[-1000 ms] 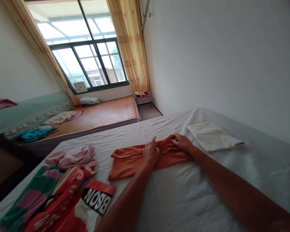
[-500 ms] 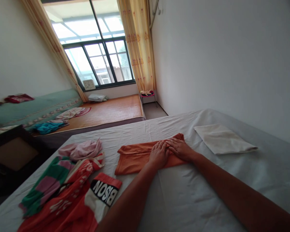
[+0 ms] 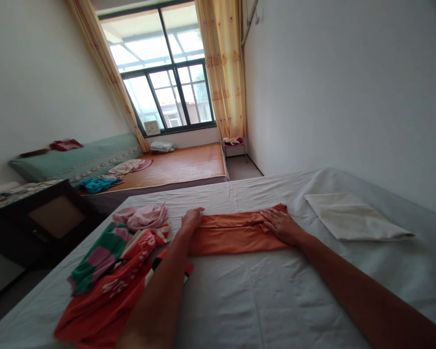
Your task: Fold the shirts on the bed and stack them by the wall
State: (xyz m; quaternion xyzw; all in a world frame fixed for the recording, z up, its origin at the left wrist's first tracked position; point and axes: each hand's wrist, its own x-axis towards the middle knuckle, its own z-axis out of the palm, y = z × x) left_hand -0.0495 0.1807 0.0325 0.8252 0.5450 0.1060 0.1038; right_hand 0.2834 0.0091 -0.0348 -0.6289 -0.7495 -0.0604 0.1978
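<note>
A folded white cloth [image 3: 356, 217] is seen lying on the white-sheeted bed [image 3: 276, 300]. A heap of red, green and pink clothes [image 3: 112, 261] is piled at the bed's left side. A small clock [image 3: 152, 128] is propped below the window [image 3: 167, 82].

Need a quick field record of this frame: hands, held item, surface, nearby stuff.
left hand: flat on the left end of the folded orange cloth garment
right hand: flat on its right end
surface: white-sheeted bed
left of garment: pile of red, green and pink clothes
right of garment: folded white cloth
grasp: neither hand closed on anything
</note>
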